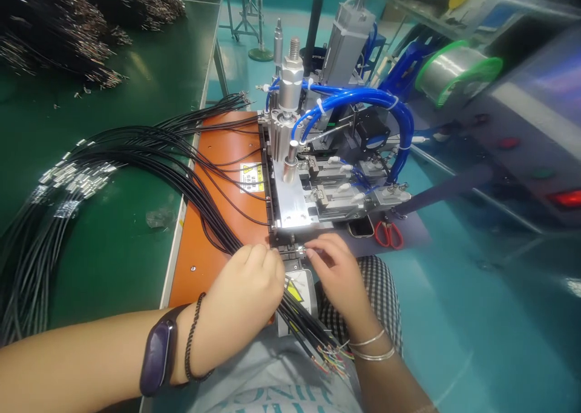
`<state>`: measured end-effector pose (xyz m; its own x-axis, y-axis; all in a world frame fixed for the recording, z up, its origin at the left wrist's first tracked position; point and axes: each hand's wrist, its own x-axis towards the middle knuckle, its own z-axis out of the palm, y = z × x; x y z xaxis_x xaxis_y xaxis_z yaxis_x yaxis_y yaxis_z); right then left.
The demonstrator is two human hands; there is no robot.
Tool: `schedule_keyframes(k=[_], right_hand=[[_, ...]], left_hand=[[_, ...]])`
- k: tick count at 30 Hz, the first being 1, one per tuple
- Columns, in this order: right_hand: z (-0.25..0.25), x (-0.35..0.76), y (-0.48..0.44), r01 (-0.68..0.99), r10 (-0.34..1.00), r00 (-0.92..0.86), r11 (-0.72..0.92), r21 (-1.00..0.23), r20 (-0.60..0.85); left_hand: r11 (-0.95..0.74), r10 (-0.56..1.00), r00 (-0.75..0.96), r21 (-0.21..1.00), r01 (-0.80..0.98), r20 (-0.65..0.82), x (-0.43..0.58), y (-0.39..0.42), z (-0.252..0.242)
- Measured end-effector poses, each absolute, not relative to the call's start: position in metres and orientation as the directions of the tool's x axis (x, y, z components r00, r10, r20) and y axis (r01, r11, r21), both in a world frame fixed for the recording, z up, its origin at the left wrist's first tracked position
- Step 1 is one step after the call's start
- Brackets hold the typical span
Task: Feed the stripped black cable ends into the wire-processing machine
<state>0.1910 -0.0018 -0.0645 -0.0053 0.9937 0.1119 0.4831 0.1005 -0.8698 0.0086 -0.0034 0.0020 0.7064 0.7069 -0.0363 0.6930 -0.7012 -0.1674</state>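
Observation:
My left hand (254, 286) is closed around a bundle of black cables (206, 207). Below that fist, the bundle's stripped ends (331, 358) fan out in thin coloured wires over my lap. My right hand (336, 274) pinches a cable end at the small metal fixture (297, 251) on the near side of the machine; the fingertips partly hide it. Just behind both hands rises the pneumatic machine (293, 204), with its upright metal cylinder and blue air hoses (363, 95). Several single cables run from the bundle to the machine's left edge.
An orange board (222, 152) lies left of the machine, beside a green table (136, 231) with heaped cables (149, 7). To the right are red-handled scissors (389, 234), a phone (361, 227), a wire spool (458, 71) and a control box (535, 134).

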Motion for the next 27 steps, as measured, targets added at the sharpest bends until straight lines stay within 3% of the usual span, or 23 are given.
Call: schedule_keyframes(k=[9, 15, 19, 27], right_hand=[[-0.068, 0.195, -0.004, 0.55, 0.979, -0.09, 0.201, -0.81, 0.182], [-0.043, 0.196, -0.017, 0.528, 0.836, -0.419, 0.542, -0.654, 0.354], [-0.04, 0.193, -0.02, 0.545, 0.806, -0.42, 0.592, -0.595, 0.417], [-0.047, 0.189, -0.014, 0.588, 0.88, -0.261, 0.471, -0.658, 0.397]], left_hand=[[-0.695, 0.717, 0.686, -0.061, 0.716, -0.127, 0.009, 0.001, 0.006], [-0.709, 0.704, 0.702, -0.051, 0.703, -0.109, 0.009, 0.003, 0.003], [-0.699, 0.713, 0.693, -0.032, 0.714, -0.101, 0.008, 0.003, 0.003], [-0.669, 0.743, 0.664, -0.089, 0.738, -0.087, 0.003, 0.011, 0.0]])
